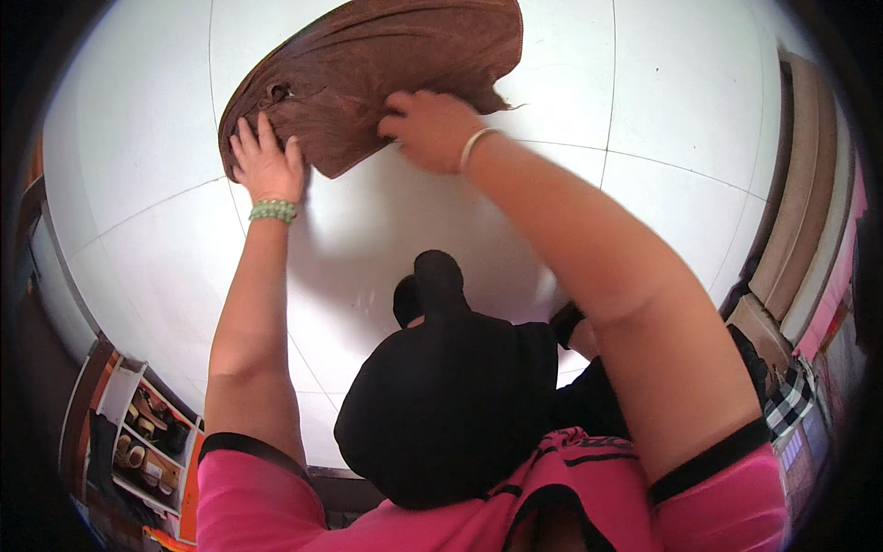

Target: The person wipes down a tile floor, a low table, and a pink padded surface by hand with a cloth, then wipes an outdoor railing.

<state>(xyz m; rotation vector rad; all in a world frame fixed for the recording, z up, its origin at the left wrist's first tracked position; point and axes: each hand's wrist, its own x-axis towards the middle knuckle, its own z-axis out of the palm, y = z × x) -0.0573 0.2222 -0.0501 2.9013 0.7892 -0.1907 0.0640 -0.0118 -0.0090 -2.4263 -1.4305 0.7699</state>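
A brown cloth (359,76) with stitched edges lies spread and wrinkled on the white tiled floor (372,207) in front of me. My left hand (268,162), with a green bead bracelet at the wrist, rests with spread fingers on the cloth's near left part, beside a small bunched spot with a gap. Bent at the fingers, my right hand (434,131) touches the cloth's near edge, right of its middle; a pale bangle is on that wrist. Whether its fingers pinch the cloth cannot be made out. Loose threads stick out at the cloth's right corner.
My black-clad knee (441,407) and a dark shoe (438,276) are close below my hands. A shelf with shoes (148,448) stands at the lower left. Along the right side runs a brown cushioned seat (793,186), with a checked cloth (790,403) near its lower end.
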